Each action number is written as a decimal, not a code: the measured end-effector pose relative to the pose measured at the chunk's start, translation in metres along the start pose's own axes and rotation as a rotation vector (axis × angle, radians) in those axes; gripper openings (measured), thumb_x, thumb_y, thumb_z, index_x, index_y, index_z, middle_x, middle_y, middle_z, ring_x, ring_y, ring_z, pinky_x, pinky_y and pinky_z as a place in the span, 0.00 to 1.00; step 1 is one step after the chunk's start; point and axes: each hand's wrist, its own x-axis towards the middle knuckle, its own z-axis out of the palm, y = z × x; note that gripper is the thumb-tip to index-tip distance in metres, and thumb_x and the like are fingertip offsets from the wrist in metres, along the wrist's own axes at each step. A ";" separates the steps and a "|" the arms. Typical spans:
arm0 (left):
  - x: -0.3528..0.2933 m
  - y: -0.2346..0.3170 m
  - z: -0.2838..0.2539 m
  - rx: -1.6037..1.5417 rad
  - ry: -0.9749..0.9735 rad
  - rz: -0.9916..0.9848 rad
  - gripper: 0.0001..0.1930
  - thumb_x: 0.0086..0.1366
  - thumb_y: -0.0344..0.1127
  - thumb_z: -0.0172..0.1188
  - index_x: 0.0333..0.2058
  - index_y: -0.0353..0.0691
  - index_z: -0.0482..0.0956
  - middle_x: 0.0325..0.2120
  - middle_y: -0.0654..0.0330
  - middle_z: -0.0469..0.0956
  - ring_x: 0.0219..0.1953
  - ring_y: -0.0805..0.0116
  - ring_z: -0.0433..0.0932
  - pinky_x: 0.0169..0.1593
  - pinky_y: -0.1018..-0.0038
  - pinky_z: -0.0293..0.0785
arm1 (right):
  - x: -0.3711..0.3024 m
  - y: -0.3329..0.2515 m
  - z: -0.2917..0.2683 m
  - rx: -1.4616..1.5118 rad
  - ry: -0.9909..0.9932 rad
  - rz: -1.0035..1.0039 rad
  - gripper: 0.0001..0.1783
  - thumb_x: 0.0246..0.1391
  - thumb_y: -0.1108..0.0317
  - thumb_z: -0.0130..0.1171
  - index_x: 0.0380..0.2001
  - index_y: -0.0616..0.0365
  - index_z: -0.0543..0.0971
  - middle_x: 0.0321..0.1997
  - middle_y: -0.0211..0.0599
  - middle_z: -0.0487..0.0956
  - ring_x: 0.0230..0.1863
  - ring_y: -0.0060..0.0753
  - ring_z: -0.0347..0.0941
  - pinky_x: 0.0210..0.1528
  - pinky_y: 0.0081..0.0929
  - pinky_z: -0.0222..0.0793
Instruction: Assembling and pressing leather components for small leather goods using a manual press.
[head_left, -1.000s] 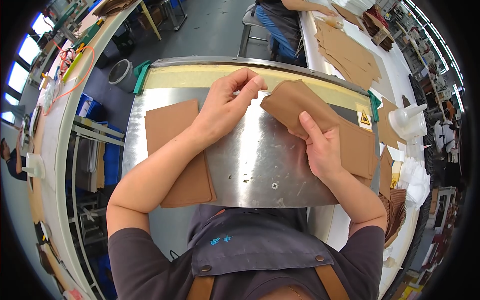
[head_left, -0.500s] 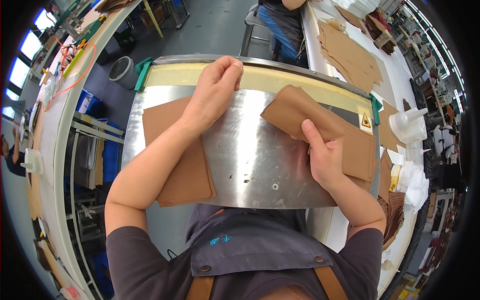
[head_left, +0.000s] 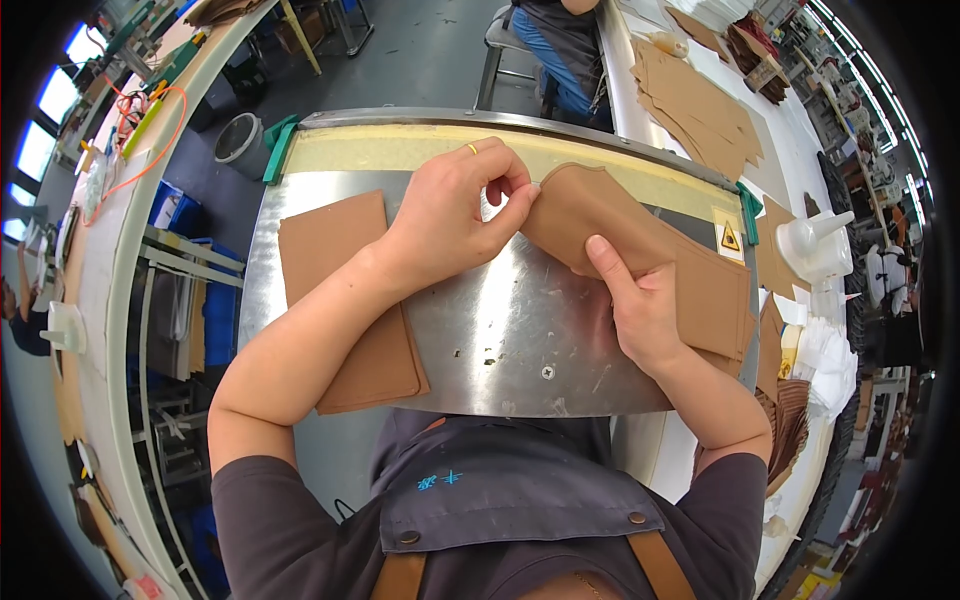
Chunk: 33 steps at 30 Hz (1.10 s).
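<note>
My right hand point(head_left: 645, 310) grips a folded brown leather piece point(head_left: 600, 215), thumb on top and fingers hidden beneath. The piece is lifted at a slant, its far left corner raised. At that corner my left hand point(head_left: 460, 215), with a ring on one finger, pinches the edge between thumb and forefinger. Below the held piece, more brown leather pieces point(head_left: 712, 305) lie at the right of the metal plate point(head_left: 490, 330). Under my left forearm rests another stack of brown leather pieces point(head_left: 355, 360), partly covered by the arm.
A yellowish strip point(head_left: 370, 145) and a metal bar run along the plate's far side, between green brackets point(head_left: 280, 150). At right, a white table point(head_left: 780, 140) carries leather sheets point(head_left: 690, 100) and a white plastic bottle point(head_left: 815, 245). Beyond sits another person point(head_left: 560, 60).
My left hand has come right and nearer, its fingertips now meeting at the leather piece's corner. My right hand, still holding the piece, has shifted slightly left.
</note>
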 end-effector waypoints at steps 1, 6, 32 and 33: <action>0.000 0.003 0.000 0.028 0.012 -0.036 0.07 0.65 0.35 0.65 0.29 0.41 0.79 0.24 0.73 0.77 0.25 0.82 0.69 0.28 0.79 0.62 | -0.001 -0.001 0.000 -0.009 0.003 0.008 0.17 0.69 0.66 0.55 0.56 0.63 0.77 0.49 0.34 0.82 0.47 0.26 0.79 0.48 0.27 0.77; 0.001 -0.002 -0.004 -0.663 -0.184 -0.537 0.09 0.73 0.41 0.57 0.34 0.45 0.78 0.29 0.75 0.76 0.31 0.84 0.70 0.36 0.81 0.65 | -0.001 0.004 -0.001 0.038 0.026 0.019 0.16 0.68 0.68 0.56 0.55 0.64 0.77 0.51 0.34 0.81 0.49 0.25 0.77 0.52 0.26 0.73; -0.002 0.003 -0.004 -0.145 -0.148 -0.047 0.04 0.64 0.29 0.64 0.33 0.35 0.82 0.24 0.63 0.80 0.27 0.74 0.73 0.34 0.77 0.68 | 0.003 -0.001 -0.018 0.746 0.054 0.342 0.23 0.67 0.64 0.59 0.61 0.61 0.71 0.60 0.35 0.76 0.61 0.31 0.72 0.62 0.33 0.69; -0.002 0.001 -0.004 -0.146 -0.153 -0.042 0.04 0.64 0.29 0.64 0.33 0.35 0.82 0.24 0.63 0.80 0.27 0.74 0.73 0.34 0.77 0.68 | 0.003 0.002 -0.015 0.596 0.027 0.294 0.23 0.67 0.64 0.59 0.61 0.60 0.71 0.60 0.34 0.76 0.61 0.31 0.72 0.62 0.33 0.69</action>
